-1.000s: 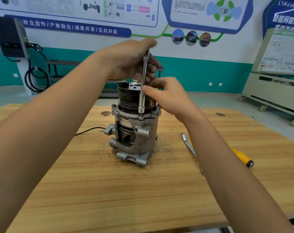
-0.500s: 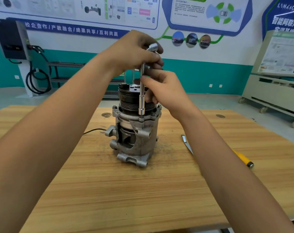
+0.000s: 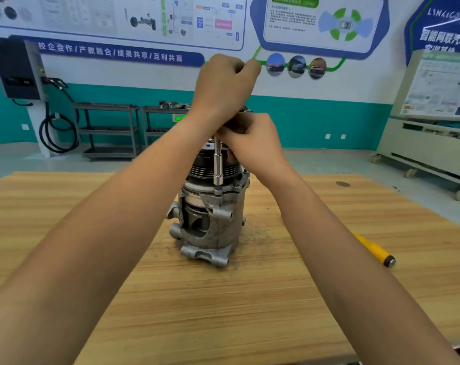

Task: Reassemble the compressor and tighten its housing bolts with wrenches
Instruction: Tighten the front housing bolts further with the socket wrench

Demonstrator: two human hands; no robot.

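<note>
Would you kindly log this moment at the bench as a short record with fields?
compressor: upright on the wooden table
socket wrench: vertical, socket seated on a housing bolt at the upper flange
left hand: curled round the wrench's upper end
right hand: pinches the shaft just below
yellow-handled tool: lying on the table, partly behind the right forearm
</note>
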